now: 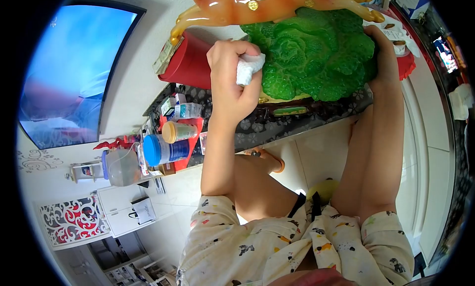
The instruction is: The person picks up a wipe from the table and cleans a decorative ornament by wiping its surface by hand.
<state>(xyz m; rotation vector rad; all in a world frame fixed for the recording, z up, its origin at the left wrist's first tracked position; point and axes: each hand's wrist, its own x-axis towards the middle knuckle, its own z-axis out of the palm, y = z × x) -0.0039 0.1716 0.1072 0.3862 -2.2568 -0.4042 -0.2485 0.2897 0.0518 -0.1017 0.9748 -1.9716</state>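
Note:
A glossy green cabbage ornament (316, 58) stands in front of me on a dark carved base (287, 110). My left hand (232, 78) is closed round a crumpled white cloth (250, 68) at the cabbage's left edge. On the opposite side, my right hand (383, 56) grips the edge of the leaves, its fingertips partly hidden. Over the top of the cabbage extends a shiny orange-amber figure (277, 6) with gold coin marks, cut off by the upper edge of the view.
A red bucket-like container (190, 63) is left of the cabbage. Along the dark patterned tabletop (257, 135) stand a blue-lidded tub (166, 150), a tan-lidded jar (179, 131) and a clear jug (122, 167). A large screen (79, 71) hangs on the left wall. A white curved cabinet (425, 132) is at right.

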